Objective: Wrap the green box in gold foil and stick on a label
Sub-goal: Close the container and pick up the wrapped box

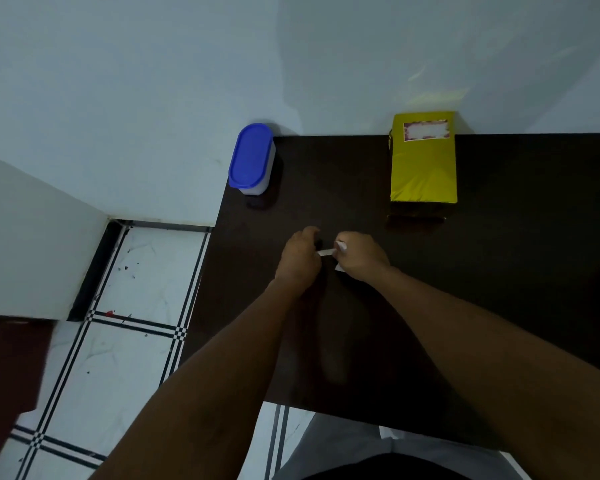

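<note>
Tiled white floor (pixel 136 271) with black line borders fills the lower left of the frame. At the far left corner of the dark brown wooden table (pixel 499 271) stands an oval translucent plastic container with a blue lid (pixel 252 157). Near the frame's centre, the left hand (pixel 300 259) and the right hand (pixel 361 256) meet above the tabletop, their fingers closed together on a small white paper strip (pixel 327 252) stretched between them. In the upper right, the rectangular box wrapped in gold foil (pixel 423 161) lies flat against the wall, well apart from the hands, a white label with a dark patterned border (pixel 426 130) stuck at its far end.
</note>
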